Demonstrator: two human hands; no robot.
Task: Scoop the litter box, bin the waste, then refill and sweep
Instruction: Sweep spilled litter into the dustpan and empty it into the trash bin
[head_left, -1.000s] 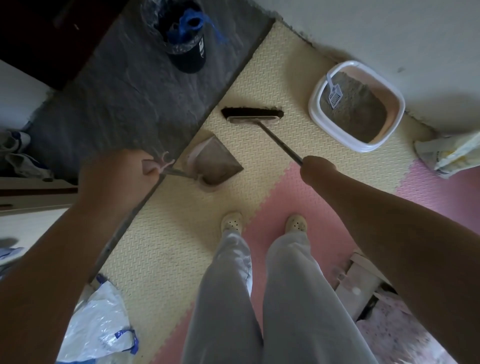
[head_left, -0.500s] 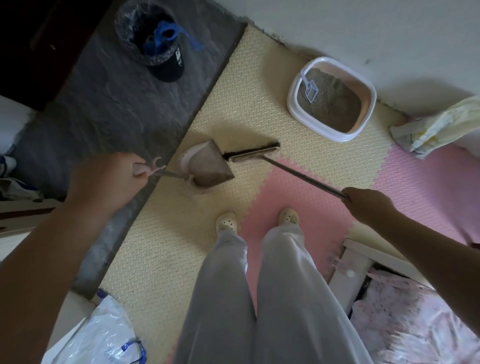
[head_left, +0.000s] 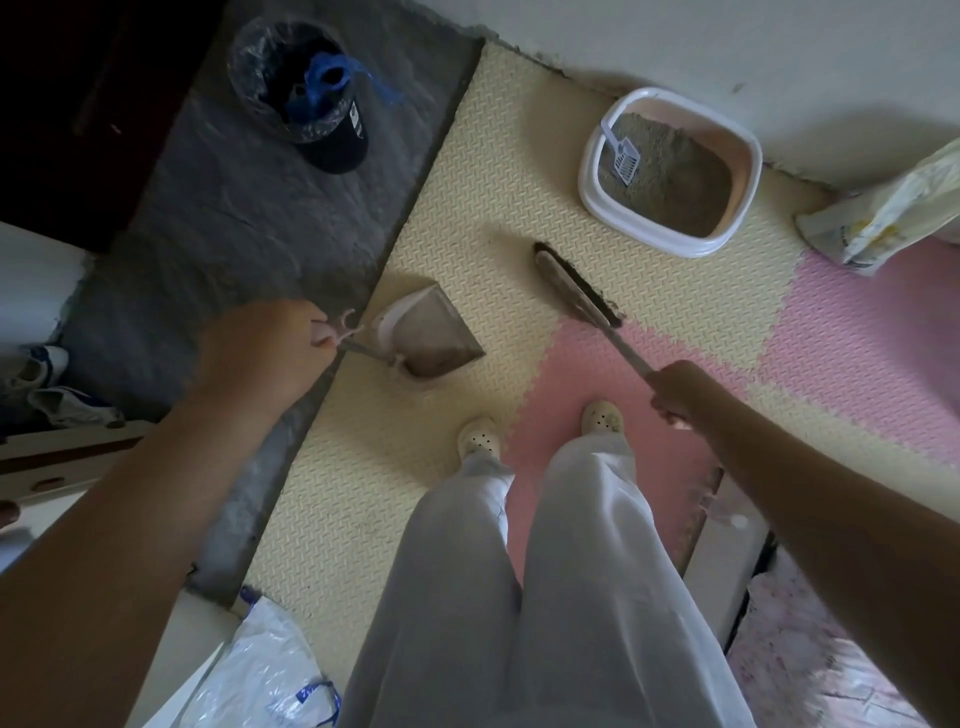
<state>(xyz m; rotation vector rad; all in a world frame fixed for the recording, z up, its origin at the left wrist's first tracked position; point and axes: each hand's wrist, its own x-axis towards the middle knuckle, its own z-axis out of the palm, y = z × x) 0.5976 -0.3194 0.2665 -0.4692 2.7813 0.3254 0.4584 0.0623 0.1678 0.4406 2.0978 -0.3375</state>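
Head view, floor stock —

**Clerk:** Item one, litter box (head_left: 748, 171): white rim, pink wall, against the far wall on the cream mat; grey litter inside, a pale scoop (head_left: 622, 156) lying in it. Item two, broom (head_left: 576, 285): head on the cream mat between box and dustpan, well apart from the pan, bristle edge facing the box. Right hand (head_left: 675, 392) wrapped round its handle. Item three, dustpan (head_left: 431, 332): mouth flat on the mat, grey debris at its lip. Left hand (head_left: 270, 353) closed on its handle.

**Checker:** Outlying stock?

**Clerk:** Lined bin (head_left: 306, 88) on the grey slab, far left. Crumpled litter bag (head_left: 883, 213) by the wall, right. White plastic bag (head_left: 260, 675), near left.

**Checker:** Step in hand?

**Clerk:** Sweeping, I judge; refill looks done. Advice: keep the pan lip pressed down so grains don't slip under, draw the broom in short strokes toward the pan mouth, follow the ribbed mat's grooves, and carry the pan level to the bin.
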